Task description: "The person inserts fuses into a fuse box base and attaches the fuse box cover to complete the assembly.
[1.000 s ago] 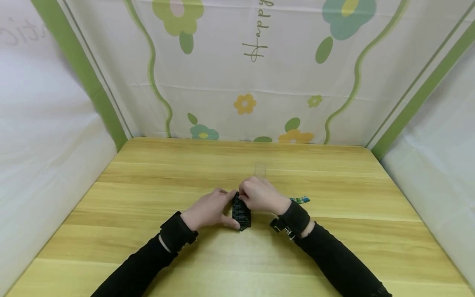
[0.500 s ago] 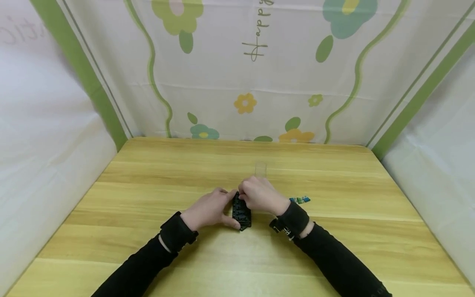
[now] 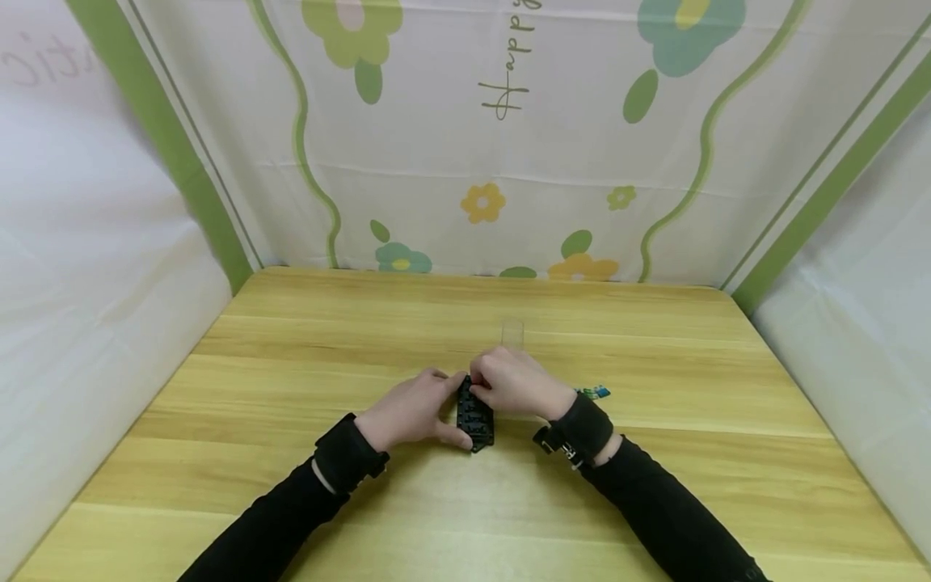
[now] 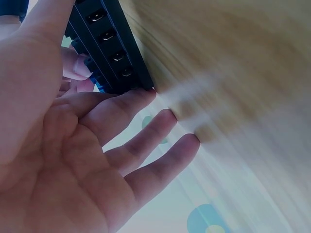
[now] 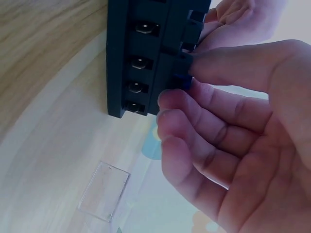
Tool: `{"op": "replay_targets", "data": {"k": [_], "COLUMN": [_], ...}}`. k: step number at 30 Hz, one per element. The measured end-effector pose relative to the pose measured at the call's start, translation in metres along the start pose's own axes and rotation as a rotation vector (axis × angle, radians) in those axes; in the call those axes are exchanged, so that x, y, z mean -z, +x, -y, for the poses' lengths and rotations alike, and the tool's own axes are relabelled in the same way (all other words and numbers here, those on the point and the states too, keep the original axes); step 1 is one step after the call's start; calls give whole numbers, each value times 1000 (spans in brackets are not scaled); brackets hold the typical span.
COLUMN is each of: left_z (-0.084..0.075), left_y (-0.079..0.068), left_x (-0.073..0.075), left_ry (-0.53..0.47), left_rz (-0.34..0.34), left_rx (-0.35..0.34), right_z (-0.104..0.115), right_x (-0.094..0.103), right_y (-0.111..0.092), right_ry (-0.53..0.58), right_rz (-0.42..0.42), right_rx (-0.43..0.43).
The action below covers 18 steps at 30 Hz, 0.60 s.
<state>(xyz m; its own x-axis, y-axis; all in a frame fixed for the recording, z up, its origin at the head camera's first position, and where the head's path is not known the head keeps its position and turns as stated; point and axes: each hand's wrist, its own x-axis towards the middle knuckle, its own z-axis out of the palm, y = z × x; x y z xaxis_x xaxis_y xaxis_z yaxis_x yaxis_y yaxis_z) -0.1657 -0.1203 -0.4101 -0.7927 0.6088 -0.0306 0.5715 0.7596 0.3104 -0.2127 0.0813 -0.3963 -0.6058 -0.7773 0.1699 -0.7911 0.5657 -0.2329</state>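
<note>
On the table, my left hand (image 3: 410, 412) holds a black fuse block (image 3: 476, 427) at its left side, thumb at the near end and fingertips at the far end. The left wrist view shows a row of metal screw terminals along the side of the block, with two straight fingers (image 4: 163, 167) spread away from it. Over the far end, my right hand (image 3: 518, 381) pinches a small dark-blue blade fuse (image 5: 182, 81) between thumb and forefinger, at the top of the block. Most of that fuse is hidden by the fingertips.
A clear plastic cover (image 3: 512, 333) lies just beyond my right hand. Several small blue and green fuses (image 3: 600, 392) lie right of it, partly hidden by the wrist. White patterned cloth (image 3: 429, 145) stands behind the wooden table (image 3: 618, 501), with cloth at both sides.
My right wrist has shifted slightly to the right and covers more of the small fuses. The left hand and the fuse block keep their place.
</note>
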Motion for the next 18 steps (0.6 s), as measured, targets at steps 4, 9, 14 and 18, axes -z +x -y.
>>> {"op": "replay_targets", "data": {"k": [4,9,14,18], "left_z": [-1,-1,-2,-2], "left_y": [0,1,1,0], "left_x": [0,0,1,2], "left_ry": [0,2,-9,-16], "left_rz": [2,0,3,-1], "left_rx": [5,11,13,12], "right_z": [-1,-3,-4,-4], "right_x": [2,6,7,9], "right_y": [0,-1,0,0], "right_ry": [7,30,22,16], "right_rz": [12,34,57,67], "right_rx": [7,6,-4,-18]}}
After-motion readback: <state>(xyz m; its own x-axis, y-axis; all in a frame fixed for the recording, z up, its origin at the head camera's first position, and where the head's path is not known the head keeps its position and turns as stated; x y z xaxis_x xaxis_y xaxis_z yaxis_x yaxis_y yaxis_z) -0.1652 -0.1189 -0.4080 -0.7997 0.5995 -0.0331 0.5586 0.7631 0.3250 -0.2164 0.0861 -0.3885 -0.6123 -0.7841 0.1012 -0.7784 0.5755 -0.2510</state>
